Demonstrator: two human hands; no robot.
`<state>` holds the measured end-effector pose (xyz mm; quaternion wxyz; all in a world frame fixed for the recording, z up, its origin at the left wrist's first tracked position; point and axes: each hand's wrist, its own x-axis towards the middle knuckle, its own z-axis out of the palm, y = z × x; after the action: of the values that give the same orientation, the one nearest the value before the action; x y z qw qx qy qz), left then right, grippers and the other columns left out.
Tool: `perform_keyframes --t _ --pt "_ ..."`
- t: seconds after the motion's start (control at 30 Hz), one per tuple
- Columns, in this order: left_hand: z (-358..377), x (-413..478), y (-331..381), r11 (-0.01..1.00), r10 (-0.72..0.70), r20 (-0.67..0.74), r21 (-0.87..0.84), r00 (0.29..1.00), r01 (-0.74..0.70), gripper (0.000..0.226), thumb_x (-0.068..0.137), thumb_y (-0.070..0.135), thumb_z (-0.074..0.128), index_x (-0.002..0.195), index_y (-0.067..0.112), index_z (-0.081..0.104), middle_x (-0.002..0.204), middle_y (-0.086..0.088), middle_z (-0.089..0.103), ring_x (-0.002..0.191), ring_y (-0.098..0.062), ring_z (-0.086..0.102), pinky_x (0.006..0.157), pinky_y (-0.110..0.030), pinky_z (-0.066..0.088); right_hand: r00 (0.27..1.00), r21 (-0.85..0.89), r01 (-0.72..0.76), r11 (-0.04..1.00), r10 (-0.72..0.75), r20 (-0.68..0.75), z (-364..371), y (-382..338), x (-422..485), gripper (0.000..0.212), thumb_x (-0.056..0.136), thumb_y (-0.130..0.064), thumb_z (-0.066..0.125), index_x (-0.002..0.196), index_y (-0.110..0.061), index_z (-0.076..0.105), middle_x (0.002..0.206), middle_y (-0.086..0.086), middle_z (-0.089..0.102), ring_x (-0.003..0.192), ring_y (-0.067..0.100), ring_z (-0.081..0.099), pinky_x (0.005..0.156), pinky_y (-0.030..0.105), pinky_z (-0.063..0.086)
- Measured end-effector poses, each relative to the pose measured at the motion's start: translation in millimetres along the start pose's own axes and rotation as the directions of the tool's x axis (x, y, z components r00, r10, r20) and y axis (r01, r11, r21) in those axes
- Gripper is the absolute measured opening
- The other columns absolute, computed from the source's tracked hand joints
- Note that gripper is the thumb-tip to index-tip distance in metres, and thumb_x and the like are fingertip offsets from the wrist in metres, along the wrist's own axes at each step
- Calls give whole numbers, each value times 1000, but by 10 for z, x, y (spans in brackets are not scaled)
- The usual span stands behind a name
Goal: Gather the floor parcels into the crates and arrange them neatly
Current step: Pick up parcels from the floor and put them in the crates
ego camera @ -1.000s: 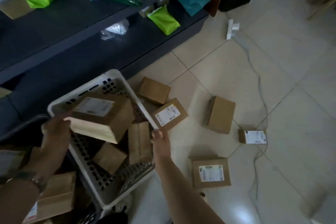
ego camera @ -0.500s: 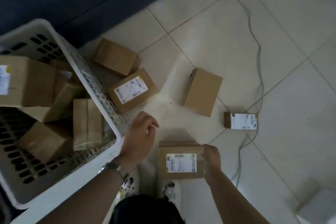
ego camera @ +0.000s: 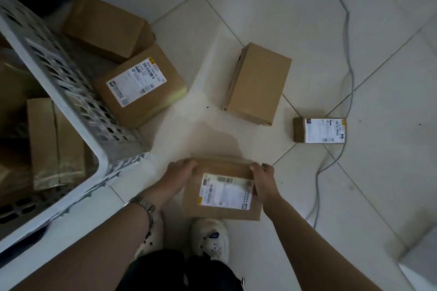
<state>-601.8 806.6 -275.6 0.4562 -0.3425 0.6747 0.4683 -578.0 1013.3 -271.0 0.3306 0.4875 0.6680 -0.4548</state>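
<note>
1. Glossy pale floor tiles [ego camera: 390,125] with thin dark grout lines fill the view. A grey cable [ego camera: 347,30] snakes across them on the right.
2. White plastic crate [ego camera: 71,114]: smooth rounded rim, side wall pierced by a grid of rectangular slots. It stands at the left. A tape-sealed cardboard parcel [ego camera: 54,144] lies inside, close to the rim.
3. Held parcel [ego camera: 222,194]: a flat rectangular cardboard box with a white printed label on its top face. It sits low, directly in front of a white shoe [ego camera: 210,236] (whether it is clear of the tiles cannot be told).
4. Left hand [ego camera: 179,172]: it grips the far left corner of the held parcel, fingers curled together over the edge. A metal wristwatch [ego camera: 145,205] is on the wrist.
5. Right hand [ego camera: 262,179]: it grips the far right corner, fingers curled over the edge.
6. Parcels on the floor:
   - a plain oblong carton [ego camera: 106,28] beside the crate wall
   - a labelled square box [ego camera: 142,87] touching that carton
   - a plain box [ego camera: 257,82] standing apart at the centre
   - a small labelled box [ego camera: 319,130] just beside the cable
</note>
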Motion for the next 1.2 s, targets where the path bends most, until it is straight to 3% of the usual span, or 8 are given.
perform_keyframes --t 0.13,0.2,0.33,0.47,0.67,0.77,1.03,1.2 --pt "-407 -526 703 983 169 -81 -58 982 -174 65 71 55 56 133 35 49 133 -6 46 109 -26 57 89 -39 50 994 311 99 945 -109 15 -194 -553 -505 29 102 -39 33 123 -26 47 107 4 60 89 19 60 69 30 45" --pt "-726 -820 1098 965 241 -131 -71 962 -252 62 80 57 56 137 35 44 133 -2 48 106 -22 57 85 -37 50 979 452 187 872 -204 -12 -329 -941 -803 29 104 -29 33 116 -20 57 93 0 61 74 13 55 66 27 43" --pt "-1402 -1421 1660 934 286 -247 -142 926 -327 77 58 82 45 117 35 59 121 -10 65 103 -30 65 93 -50 50 902 577 370 728 -429 -38 -530 -1848 -1492 47 80 -36 49 113 -9 71 99 0 73 96 23 59 90 36 40" --pt "-1861 -2028 1849 873 295 -292 -304 910 -380 63 80 76 43 127 36 54 113 4 70 99 -18 68 72 -35 53 831 623 369 690 -545 112 -502 -2635 -2181 56 80 -27 47 124 4 64 128 23 63 116 36 60 107 46 41" --pt "-2637 -2772 1718 801 264 -430 -401 863 -445 85 61 87 55 123 30 53 132 -2 50 114 -22 60 60 -39 59 702 420 536 732 -663 259 -146 -3148 -3010 48 100 -49 38 119 -19 70 112 6 74 107 21 68 95 37 50" --pt "-3048 -3052 1379 765 188 -507 -462 841 -449 49 90 62 46 122 25 47 125 1 46 105 -15 58 57 -31 56 740 194 527 827 -559 373 299 -3096 -2999 59 79 -77 58 126 -42 64 126 -7 68 115 13 64 104 49 42" --pt "-4003 -2979 44 782 -57 -596 -525 801 -335 22 92 18 58 110 4 58 107 -23 60 93 -33 60 74 -34 49 798 -215 265 940 -89 596 1974 -2549 -3511 35 79 -37 68 107 -21 54 123 9 58 116 27 56 99 44 46" --pt "-4385 -2748 -271 853 -42 -615 -433 788 -293 30 86 13 64 115 7 58 108 -20 58 93 -28 58 76 -34 49 898 -58 343 938 -309 312 2645 -2296 -3289 19 96 -23 58 112 -15 52 122 13 59 110 26 58 88 37 45"
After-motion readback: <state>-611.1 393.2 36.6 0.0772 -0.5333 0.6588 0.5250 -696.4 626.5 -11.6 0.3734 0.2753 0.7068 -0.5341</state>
